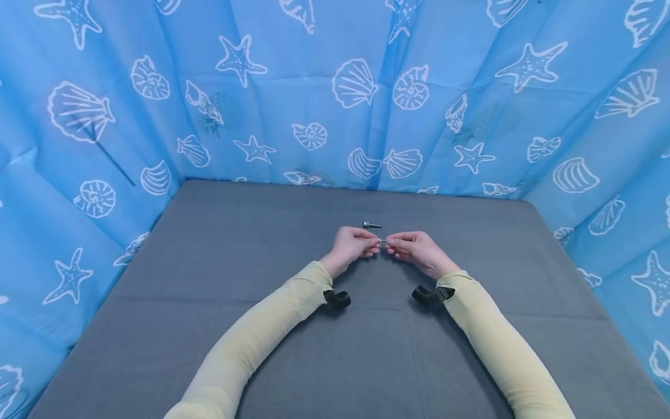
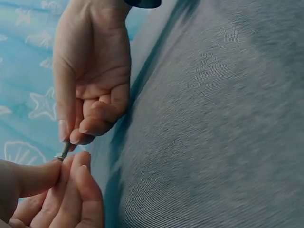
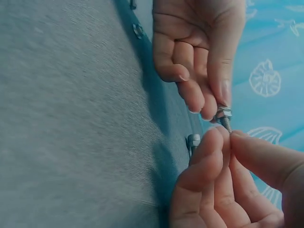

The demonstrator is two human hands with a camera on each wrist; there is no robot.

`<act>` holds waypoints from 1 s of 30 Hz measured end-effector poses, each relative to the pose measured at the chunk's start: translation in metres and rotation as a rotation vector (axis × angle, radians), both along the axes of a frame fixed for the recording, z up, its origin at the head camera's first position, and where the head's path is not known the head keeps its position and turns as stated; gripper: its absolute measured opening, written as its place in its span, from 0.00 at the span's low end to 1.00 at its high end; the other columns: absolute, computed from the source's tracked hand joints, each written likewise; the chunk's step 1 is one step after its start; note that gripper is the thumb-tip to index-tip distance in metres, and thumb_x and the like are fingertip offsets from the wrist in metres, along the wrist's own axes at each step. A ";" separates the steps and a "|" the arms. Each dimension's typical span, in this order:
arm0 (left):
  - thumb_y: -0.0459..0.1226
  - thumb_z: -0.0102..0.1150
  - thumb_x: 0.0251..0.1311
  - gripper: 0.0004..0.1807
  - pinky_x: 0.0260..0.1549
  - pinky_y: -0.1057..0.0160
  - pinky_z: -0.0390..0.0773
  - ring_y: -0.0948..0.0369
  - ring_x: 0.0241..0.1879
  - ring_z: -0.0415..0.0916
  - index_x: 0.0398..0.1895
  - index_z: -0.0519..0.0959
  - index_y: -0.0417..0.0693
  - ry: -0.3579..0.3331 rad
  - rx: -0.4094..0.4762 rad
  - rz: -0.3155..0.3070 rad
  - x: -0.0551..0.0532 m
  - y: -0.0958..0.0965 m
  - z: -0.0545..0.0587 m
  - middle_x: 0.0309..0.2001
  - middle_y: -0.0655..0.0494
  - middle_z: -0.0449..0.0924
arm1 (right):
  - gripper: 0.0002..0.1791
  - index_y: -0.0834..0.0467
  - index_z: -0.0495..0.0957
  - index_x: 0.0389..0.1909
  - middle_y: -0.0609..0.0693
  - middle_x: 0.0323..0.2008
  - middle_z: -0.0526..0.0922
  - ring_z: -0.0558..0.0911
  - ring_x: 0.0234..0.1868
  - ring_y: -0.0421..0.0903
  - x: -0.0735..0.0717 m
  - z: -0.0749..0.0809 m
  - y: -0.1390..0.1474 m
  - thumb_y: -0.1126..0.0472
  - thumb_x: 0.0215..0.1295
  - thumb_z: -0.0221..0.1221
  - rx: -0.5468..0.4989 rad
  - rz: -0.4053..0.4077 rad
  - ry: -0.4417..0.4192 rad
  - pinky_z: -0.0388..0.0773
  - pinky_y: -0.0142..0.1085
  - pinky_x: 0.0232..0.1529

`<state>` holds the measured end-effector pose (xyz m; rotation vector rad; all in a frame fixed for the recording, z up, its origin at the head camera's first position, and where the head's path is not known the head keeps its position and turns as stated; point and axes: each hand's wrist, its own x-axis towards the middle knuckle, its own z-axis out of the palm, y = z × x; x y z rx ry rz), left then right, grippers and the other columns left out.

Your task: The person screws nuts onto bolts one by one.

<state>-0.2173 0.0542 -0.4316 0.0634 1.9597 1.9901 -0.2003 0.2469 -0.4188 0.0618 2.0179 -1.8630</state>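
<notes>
Both hands meet over the table at a small metal bolt [image 3: 229, 125] with a hex nut [image 3: 223, 113] on it. My left hand [image 1: 352, 247] pinches the nut end between thumb and fingertips. From the opposite side, my right hand [image 1: 416, 250] pinches the threaded shank, its thumb and index fingertip covering the far end. In the left wrist view the shank spans the narrow gap between the two sets of fingertips. Just beyond the hands lies a second, larger bolt [image 1: 372, 224] on its side; its head also shows behind the right fingers in the right wrist view.
A grey cloth covers the table [image 1: 262, 233]. Blue curtains [image 1: 293, 87] with shell and starfish prints surround its back and sides. Black wrist bands [image 1: 433, 295] sit over the pale sleeves. A small shiny piece [image 3: 137, 31] appears beside the left hand.
</notes>
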 end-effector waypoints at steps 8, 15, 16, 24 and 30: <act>0.30 0.61 0.61 0.08 0.37 0.61 0.82 0.56 0.34 0.85 0.42 0.82 0.35 -0.246 0.054 0.028 -0.023 -0.005 0.007 0.32 0.44 0.85 | 0.21 0.75 0.67 0.60 0.52 0.39 0.85 0.84 0.40 0.41 -0.027 -0.003 -0.002 0.68 0.70 0.53 -0.085 0.007 -0.084 0.80 0.32 0.42; 0.27 0.60 0.61 0.07 0.38 0.61 0.82 0.53 0.38 0.84 0.40 0.81 0.32 -0.381 0.068 0.033 -0.041 -0.007 0.011 0.36 0.40 0.84 | 0.21 0.76 0.66 0.60 0.56 0.38 0.84 0.85 0.40 0.44 -0.047 -0.005 -0.005 0.72 0.69 0.53 -0.105 0.003 -0.179 0.79 0.35 0.47; 0.26 0.60 0.60 0.06 0.37 0.61 0.83 0.53 0.37 0.84 0.39 0.82 0.31 -0.398 0.066 0.037 -0.043 -0.006 0.012 0.35 0.40 0.84 | 0.21 0.76 0.66 0.59 0.57 0.38 0.84 0.85 0.40 0.44 -0.048 -0.004 -0.005 0.72 0.69 0.53 -0.097 0.000 -0.188 0.79 0.36 0.47; 0.25 0.60 0.59 0.06 0.35 0.62 0.83 0.55 0.35 0.84 0.38 0.82 0.29 -0.485 0.060 0.057 -0.053 -0.004 0.010 0.34 0.41 0.84 | 0.19 0.75 0.70 0.56 0.56 0.32 0.85 0.85 0.35 0.43 -0.056 -0.003 -0.011 0.70 0.68 0.55 -0.012 -0.046 -0.225 0.81 0.34 0.42; 0.26 0.60 0.60 0.06 0.36 0.63 0.83 0.56 0.35 0.84 0.38 0.82 0.31 -0.484 0.050 0.051 -0.054 -0.006 0.009 0.34 0.42 0.84 | 0.19 0.75 0.71 0.55 0.55 0.30 0.86 0.86 0.33 0.42 -0.058 -0.001 -0.016 0.69 0.67 0.56 0.033 -0.066 -0.225 0.81 0.34 0.41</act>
